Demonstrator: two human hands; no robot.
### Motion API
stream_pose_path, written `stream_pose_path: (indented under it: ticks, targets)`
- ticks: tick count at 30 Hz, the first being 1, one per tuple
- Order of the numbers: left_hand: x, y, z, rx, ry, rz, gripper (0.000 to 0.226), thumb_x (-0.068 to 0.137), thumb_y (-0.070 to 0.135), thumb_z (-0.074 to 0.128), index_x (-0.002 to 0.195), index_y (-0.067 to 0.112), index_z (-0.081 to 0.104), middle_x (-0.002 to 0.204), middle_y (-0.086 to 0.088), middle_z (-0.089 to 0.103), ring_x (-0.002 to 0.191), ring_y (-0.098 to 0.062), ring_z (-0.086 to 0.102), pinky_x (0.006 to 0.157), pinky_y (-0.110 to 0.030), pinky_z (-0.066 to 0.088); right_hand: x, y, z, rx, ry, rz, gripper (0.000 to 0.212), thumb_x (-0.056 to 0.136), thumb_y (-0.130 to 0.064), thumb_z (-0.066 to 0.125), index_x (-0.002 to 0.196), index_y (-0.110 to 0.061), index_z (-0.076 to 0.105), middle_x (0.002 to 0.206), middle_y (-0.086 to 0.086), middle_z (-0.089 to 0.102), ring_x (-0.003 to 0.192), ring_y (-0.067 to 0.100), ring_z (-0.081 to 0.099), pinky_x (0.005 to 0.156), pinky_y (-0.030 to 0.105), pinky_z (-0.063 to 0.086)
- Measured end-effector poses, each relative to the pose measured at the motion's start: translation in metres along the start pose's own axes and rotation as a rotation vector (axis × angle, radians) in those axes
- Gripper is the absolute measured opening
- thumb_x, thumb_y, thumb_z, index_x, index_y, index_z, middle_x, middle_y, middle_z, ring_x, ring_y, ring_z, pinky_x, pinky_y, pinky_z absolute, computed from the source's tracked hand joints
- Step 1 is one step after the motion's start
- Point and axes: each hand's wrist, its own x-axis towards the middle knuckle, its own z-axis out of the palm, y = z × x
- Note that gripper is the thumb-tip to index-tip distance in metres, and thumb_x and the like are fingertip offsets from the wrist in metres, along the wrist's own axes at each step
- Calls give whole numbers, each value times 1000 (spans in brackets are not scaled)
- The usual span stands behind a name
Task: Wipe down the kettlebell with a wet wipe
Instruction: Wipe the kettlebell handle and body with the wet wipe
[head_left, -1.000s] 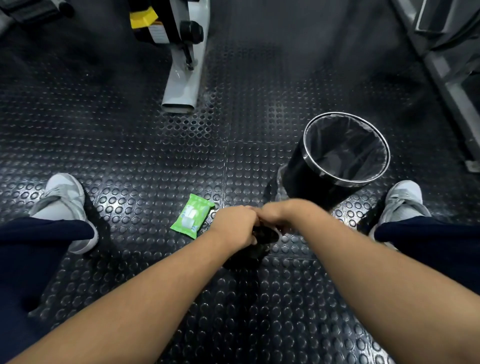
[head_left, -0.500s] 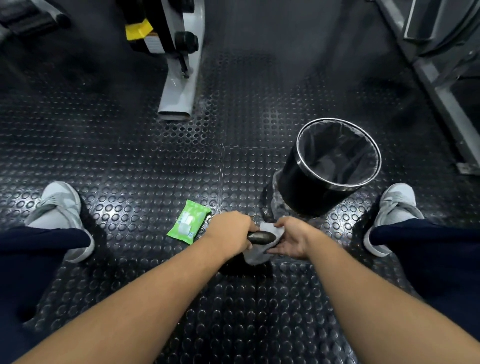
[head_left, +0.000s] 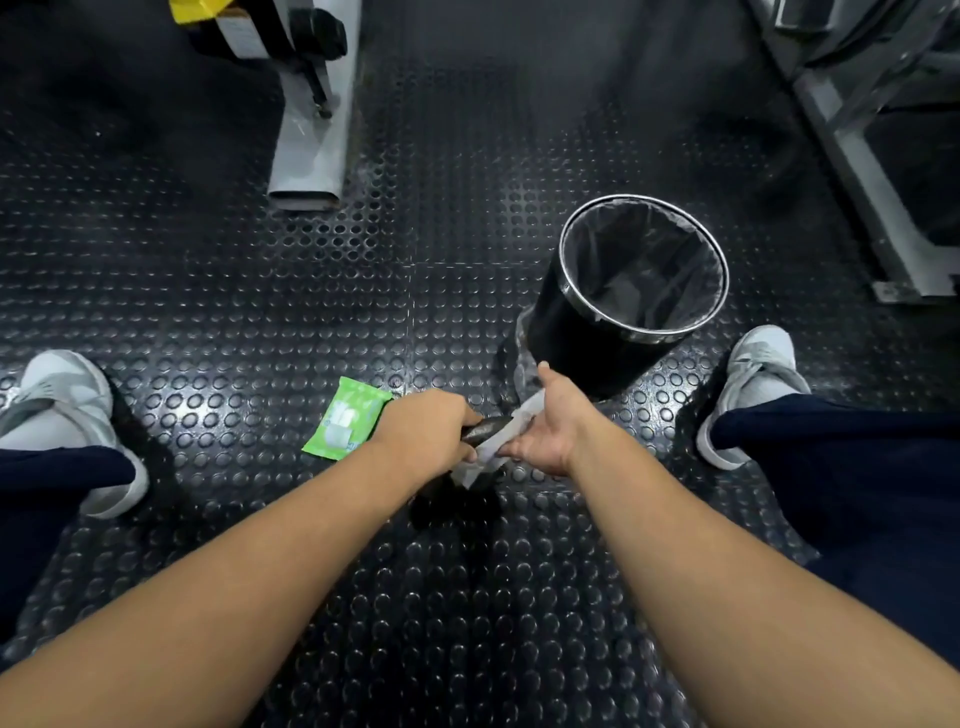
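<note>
The black kettlebell (head_left: 485, 428) stands on the studded floor between my feet, mostly hidden under my hands. My left hand (head_left: 423, 431) grips its handle from above. My right hand (head_left: 545, 423) is turned palm up beside the handle and holds a white wet wipe (head_left: 496, 447) against the handle's right end, thumb pointing away from me. The wipe's lower end hangs crumpled over the bell's body. A green pack of wet wipes (head_left: 345, 426) lies flat on the floor just left of my left hand.
A black bin (head_left: 631, 299) with a chrome rim and a dark liner stands right behind the kettlebell. My grey shoes (head_left: 60, 400) (head_left: 756, 371) flank the spot. A grey machine foot (head_left: 311, 140) sits at the back left, a metal frame (head_left: 872, 171) at the far right.
My right hand has rolled from knuckles up to palm up and slid the wipe along the handle's right side. My left hand has kept its grip on the handle.
</note>
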Motion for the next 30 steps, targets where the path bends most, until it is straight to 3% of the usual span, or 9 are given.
stream_pose_path:
  ticks: [2, 4, 6, 11, 14, 15, 20, 26, 30]
  targets:
    - [2, 0, 0, 0, -3, 4, 30, 85, 49, 75, 114, 42, 70, 85, 8, 64, 85, -21, 61, 66, -27, 41, -3, 0, 6, -27, 2, -18, 73, 102, -66, 38, 125, 1, 56, 115, 31, 70, 105, 48, 69, 92, 66, 52]
    - [3, 0, 0, 17, -5, 5, 27, 86, 48, 74, 111, 39, 71, 81, 8, 60, 80, -21, 57, 65, -28, 40, -4, 9, 11, -75, 59, -33, 68, 104, -64, 37, 101, 0, 59, 92, 29, 73, 98, 44, 70, 96, 63, 52]
    - [3, -1, 0, 33, -9, 18, 25, 86, 45, 73, 111, 39, 71, 80, 9, 60, 80, -21, 59, 65, -27, 40, 4, 21, 16, -88, 129, -45, 65, 102, -65, 41, 95, -2, 58, 97, 24, 73, 101, 40, 70, 104, 57, 51]
    - [2, 2, -1, 57, -12, 16, 18, 86, 40, 72, 104, 35, 71, 79, 7, 62, 77, -22, 60, 63, -29, 43, 16, 26, 29, -42, 169, -84, 61, 99, -67, 43, 120, -14, 63, 120, 16, 73, 108, 35, 71, 103, 53, 52]
    - [3, 3, -1, 68, -12, 5, 15, 86, 38, 73, 97, 30, 68, 80, 7, 61, 82, -24, 65, 64, -30, 44, -2, 24, 45, -68, 128, -95, 70, 100, -68, 39, 154, -23, 37, 152, 13, 50, 114, 36, 64, 99, 54, 50]
    - [3, 2, -2, 68, -12, 5, 15, 85, 37, 72, 97, 29, 67, 80, 7, 60, 85, -24, 67, 63, -30, 43, -2, 25, 47, -77, 149, -110, 72, 100, -68, 40, 156, -23, 33, 155, 12, 48, 113, 36, 66, 95, 53, 52]
    - [1, -2, -1, 79, -1, 80, 28, 83, 42, 73, 110, 35, 69, 96, 7, 69, 94, -24, 68, 67, -30, 43, 0, 41, 42, -166, 244, -183, 66, 99, -69, 43, 131, -13, 58, 120, 12, 71, 96, 32, 73, 70, 39, 62]
    - [2, -8, -4, 69, -54, 150, 40, 84, 51, 74, 123, 48, 65, 104, 12, 69, 103, -20, 66, 79, -34, 55, 18, 44, 13, -24, 231, -146, 84, 94, -78, 39, 132, -7, 62, 116, 23, 73, 100, 42, 73, 84, 53, 60]
    - [2, -6, -3, 67, -51, 131, 43, 85, 51, 74, 127, 51, 64, 105, 11, 69, 104, -21, 66, 79, -34, 56, 1, 41, 25, 141, 186, -117, 82, 96, -75, 39, 143, -9, 52, 121, 18, 69, 103, 42, 71, 80, 56, 60]
